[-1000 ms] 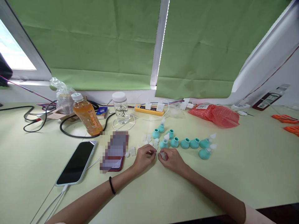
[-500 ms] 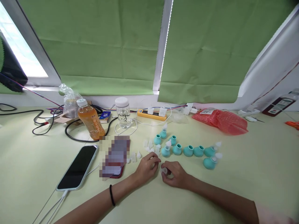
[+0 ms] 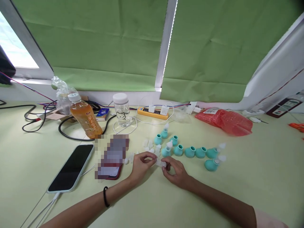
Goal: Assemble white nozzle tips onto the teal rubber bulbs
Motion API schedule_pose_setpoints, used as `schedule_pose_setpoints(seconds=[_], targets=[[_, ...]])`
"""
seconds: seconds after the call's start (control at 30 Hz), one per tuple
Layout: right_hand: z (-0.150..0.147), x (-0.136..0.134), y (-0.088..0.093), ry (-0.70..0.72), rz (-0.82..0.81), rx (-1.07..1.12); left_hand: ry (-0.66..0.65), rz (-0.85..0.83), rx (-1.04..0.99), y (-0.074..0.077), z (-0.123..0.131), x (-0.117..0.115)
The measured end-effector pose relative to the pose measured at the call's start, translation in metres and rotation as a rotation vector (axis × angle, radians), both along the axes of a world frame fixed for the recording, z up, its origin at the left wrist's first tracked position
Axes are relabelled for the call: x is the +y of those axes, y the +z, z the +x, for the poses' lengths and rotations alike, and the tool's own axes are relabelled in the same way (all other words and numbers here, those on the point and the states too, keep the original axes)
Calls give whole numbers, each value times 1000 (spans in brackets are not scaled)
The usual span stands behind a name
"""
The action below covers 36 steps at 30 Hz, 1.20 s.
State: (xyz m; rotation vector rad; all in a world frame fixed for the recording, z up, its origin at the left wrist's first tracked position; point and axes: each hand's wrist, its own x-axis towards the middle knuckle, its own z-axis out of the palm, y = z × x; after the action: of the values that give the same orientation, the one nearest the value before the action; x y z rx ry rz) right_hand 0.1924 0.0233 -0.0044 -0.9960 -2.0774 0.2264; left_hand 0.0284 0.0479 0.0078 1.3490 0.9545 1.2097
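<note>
My left hand [image 3: 143, 166] is closed in a pinch at the left end of a small clear plastic piece [image 3: 161, 163]. From the other side, the thumb and fingers of my right hand [image 3: 177, 173] grip the same piece near its round end. Whether it is one part or two joined parts cannot be made out. Just beyond my hands stand several teal rubber bulbs [image 3: 190, 152] with open necks. Others carry translucent white tips, such as the tipped bulb [image 3: 166, 151] behind my right fingers. Loose white plastic parts [image 3: 149, 146] lie beyond my left hand.
Left of my hands lie a partly blurred red-edged phone [image 3: 111, 158] and a charging phone [image 3: 71, 167]. Behind them are an orange drink bottle [image 3: 85, 117], a clear jar [image 3: 121, 110] and a yellow power strip [image 3: 152, 113]. A red plastic bag [image 3: 223, 122] rests at the back right.
My left fingers have come up to the clear piece held in my right hand, so it now spans both hands. The view has shifted slightly; the bulbs stay in place.
</note>
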Motion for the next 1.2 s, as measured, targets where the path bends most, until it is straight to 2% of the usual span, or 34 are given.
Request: schedule_pose_setpoints(seconds=[0.1,0.3,0.43,0.67,0.9,1.1,1.2], targets=[[-1,1,1,11,-28,19,31,43,-18,4,0,-3],[-1,2,2,6,-87,53,14,132,92,5,0,-10],[-1,2,2,35,-117,35,11,75,87,3,1,-7],[1,2,1,81,-138,45,42,-101,-54,4,2,-5],[3,1,-9,88,-175,275,-102,-94,-2,4,2,-7],[1,2,-6,106,-24,301,-354,-199,-121,3,3,-6],[1,2,-3,109,31,270,-381,-244,-168,3,4,-4]])
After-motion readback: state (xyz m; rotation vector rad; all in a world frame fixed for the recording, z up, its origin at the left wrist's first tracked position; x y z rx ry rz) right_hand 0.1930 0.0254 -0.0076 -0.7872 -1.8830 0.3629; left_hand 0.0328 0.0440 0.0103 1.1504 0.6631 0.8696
